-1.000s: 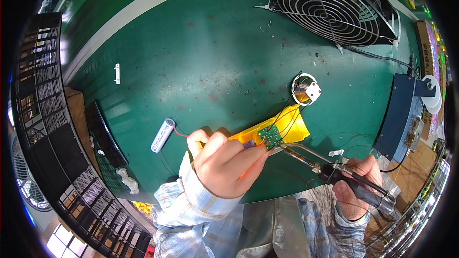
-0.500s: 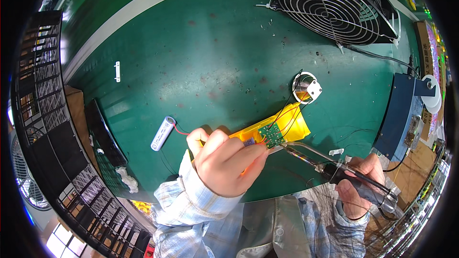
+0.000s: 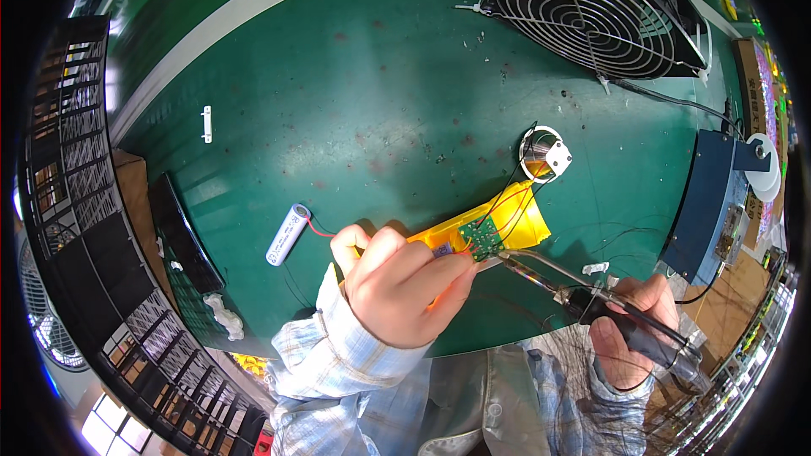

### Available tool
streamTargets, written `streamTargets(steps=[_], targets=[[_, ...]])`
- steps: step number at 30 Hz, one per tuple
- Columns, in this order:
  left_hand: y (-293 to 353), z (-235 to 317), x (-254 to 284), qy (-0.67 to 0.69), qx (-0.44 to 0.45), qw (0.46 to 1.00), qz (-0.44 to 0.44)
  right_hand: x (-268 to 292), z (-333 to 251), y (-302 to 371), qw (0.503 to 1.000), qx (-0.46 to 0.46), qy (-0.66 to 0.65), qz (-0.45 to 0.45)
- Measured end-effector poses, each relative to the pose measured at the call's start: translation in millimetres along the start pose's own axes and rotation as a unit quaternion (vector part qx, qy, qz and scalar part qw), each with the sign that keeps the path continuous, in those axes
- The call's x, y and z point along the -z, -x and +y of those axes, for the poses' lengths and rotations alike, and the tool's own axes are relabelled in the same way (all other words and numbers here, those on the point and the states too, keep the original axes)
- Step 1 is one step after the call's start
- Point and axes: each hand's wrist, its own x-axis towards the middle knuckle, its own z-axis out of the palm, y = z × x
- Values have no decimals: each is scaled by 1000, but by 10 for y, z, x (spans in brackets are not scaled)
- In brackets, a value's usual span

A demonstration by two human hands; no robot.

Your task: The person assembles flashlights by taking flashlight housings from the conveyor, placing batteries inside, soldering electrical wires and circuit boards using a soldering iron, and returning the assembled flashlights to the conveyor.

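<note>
My left hand (image 3: 401, 291) is closed around a yellow plastic housing (image 3: 528, 221), its fingers hiding the near-left part. A small green circuit board (image 3: 481, 238) sits in the housing, with red, black and yellow wires. My right hand (image 3: 629, 346) grips the black handle of a soldering iron (image 3: 583, 301), which has a thin metal tube alongside. The iron's tip meets the board's lower right edge. Wires run from the board to a round silver lamp reflector (image 3: 539, 152) with a white rim. Left of my left hand lies a light-purple cylindrical battery (image 3: 288, 236) with a red wire.
A black fan with a wire grille (image 3: 587, 17) stands at the far right. A dark blue box (image 3: 705, 203) with a white spool (image 3: 765, 167) is at the right. Black racks (image 3: 80, 228) line the left. A white strip (image 3: 207, 124) lies on the green bench (image 3: 338, 118).
Almost nothing differs. The soldering iron's handle and my right hand have shifted very slightly, while the tip stays at the board. My left hand keeps its place.
</note>
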Motion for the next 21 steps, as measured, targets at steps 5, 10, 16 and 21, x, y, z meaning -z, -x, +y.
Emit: streamTargets(steps=[5,10,16,21], targets=[[9,-3,-14,-4,-4,1000,11,-1,64,74,988,58,145,15],[2,-3,-21,-5,-10,1000,14,-38,1,74,997,19,76,10],[14,-6,-26,-2,-8,1000,17,-103,-61,51,999,0,50,5],[16,-2,-15,-6,-9,1000,15,-64,-63,-30,992,79,92,-24]])
